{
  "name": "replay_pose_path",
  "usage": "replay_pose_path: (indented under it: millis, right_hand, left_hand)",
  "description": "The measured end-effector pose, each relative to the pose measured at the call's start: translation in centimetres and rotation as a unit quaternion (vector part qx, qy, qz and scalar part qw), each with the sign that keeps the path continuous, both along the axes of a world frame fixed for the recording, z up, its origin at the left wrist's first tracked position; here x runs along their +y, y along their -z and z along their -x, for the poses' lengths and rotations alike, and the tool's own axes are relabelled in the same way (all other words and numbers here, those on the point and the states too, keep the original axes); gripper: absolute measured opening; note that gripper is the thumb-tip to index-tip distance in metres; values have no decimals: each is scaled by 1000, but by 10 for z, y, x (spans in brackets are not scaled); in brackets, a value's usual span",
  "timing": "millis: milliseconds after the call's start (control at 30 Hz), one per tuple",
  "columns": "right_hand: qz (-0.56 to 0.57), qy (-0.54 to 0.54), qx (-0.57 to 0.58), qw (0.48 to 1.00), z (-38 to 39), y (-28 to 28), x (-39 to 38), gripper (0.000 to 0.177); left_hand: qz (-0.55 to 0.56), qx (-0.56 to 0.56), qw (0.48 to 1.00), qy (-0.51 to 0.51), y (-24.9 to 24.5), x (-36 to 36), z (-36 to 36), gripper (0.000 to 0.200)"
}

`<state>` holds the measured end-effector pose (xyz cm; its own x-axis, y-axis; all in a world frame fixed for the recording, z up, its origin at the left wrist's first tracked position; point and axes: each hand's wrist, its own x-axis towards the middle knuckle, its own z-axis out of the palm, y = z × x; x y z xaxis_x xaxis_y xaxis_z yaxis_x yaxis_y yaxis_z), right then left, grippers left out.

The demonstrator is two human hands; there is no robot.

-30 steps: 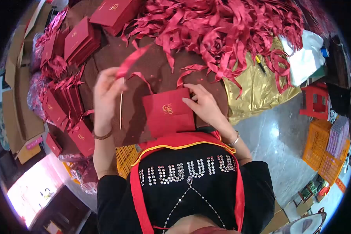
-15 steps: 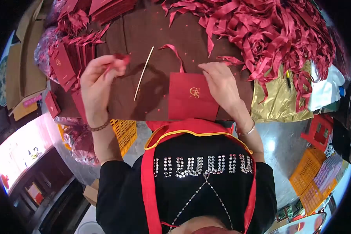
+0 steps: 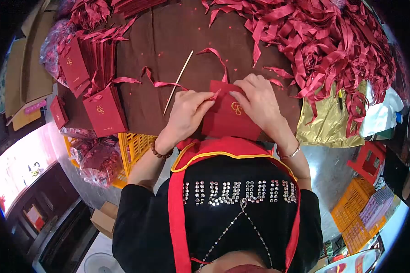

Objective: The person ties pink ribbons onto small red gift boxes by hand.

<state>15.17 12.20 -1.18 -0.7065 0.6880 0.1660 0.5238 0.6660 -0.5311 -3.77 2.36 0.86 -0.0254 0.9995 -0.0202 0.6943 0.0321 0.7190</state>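
Note:
A small dark red paper bag (image 3: pixel 232 126) with gold lettering lies flat at the table's front edge. My left hand (image 3: pixel 187 113) is closed in a pinch on a red ribbon (image 3: pixel 159 83), whose tip reaches the bag's upper edge and whose tail trails left over the table. My right hand (image 3: pixel 259 100) grips the bag's upper right part, fingers bent over the top edge and thumb on the front. Another strip of ribbon (image 3: pixel 221 57) curls up from behind the bag's top. Left of the bag, a thin wooden stick (image 3: pixel 178 82) lies aslant, with the ribbon crossing it.
A big heap of red ribbons (image 3: pixel 323 50) covers the table's right, beside a gold plastic bag (image 3: pixel 328 123). Finished-looking red bags (image 3: pixel 105 111) with ribbons stand stacked on the left. Yellow crates (image 3: pixel 136 152) sit below the table.
My left hand has come right and down from the left side to the bag's top, bringing the ribbon. My right hand stays at the bag, its fingers now more bent.

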Motion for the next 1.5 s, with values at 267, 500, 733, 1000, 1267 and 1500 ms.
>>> replay_pose_path:
  millis: [267, 500, 733, 1000, 1267, 1500]
  right_hand:
    - [299, -13, -17, 954, -4, -8, 23, 24]
    - [371, -44, 15, 927, -7, 6, 28, 32]
    - [462, -48, 31, 885, -9, 0, 30, 29]
    - [469, -50, 47, 880, -10, 2, 30, 31]
    - [457, -53, 45, 887, -11, 1, 29, 32]
    - [397, -43, 29, 916, -10, -7, 25, 32]
  left_hand:
    - [1, -34, 999, -35, 8, 4, -8, 17]
    - [-46, 44, 998, -20, 9, 13, -21, 12]
    - [-83, 89, 992, -22, 10, 24, -26, 12]
    - [-81, 83, 993, 0, 11, 29, -24, 13]
    - [-58, 96, 994, 8, 3, 34, -27, 14]
    - [-59, 131, 990, 8, 5, 37, -31, 15]
